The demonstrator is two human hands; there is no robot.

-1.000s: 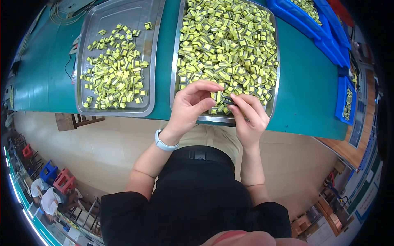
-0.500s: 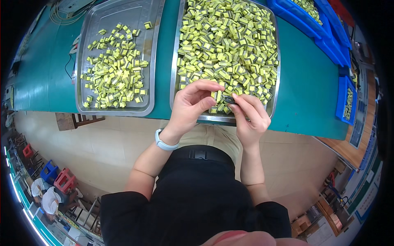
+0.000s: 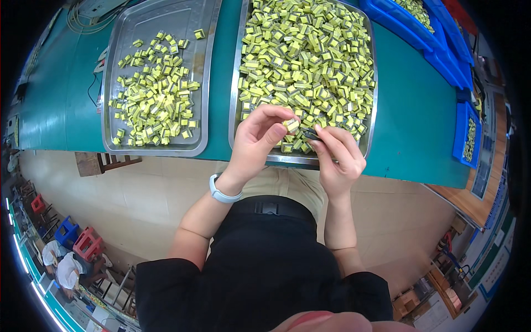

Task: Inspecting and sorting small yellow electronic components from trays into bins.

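Between thumb and index finger, my left hand grips a small yellow-taped transformer, its paler side turned up. My right hand is closed round dark tweezers, whose tips point left toward the part; whether they touch it I cannot tell. Both hands are over the near edge of a metal tray heaped with similar yellow and grey transformers. To the left, a second metal tray bears a smaller loose pile of transformers.
The trays lie on a green table. Blue bins with more parts stand at the far right, and a smaller blue bin sits at the right edge. A cable lies far left. Two people sit well behind at lower left.
The transformer in my left fingers has turned, showing a paler face. The tweezers have shifted very slightly. Both trays are unchanged.
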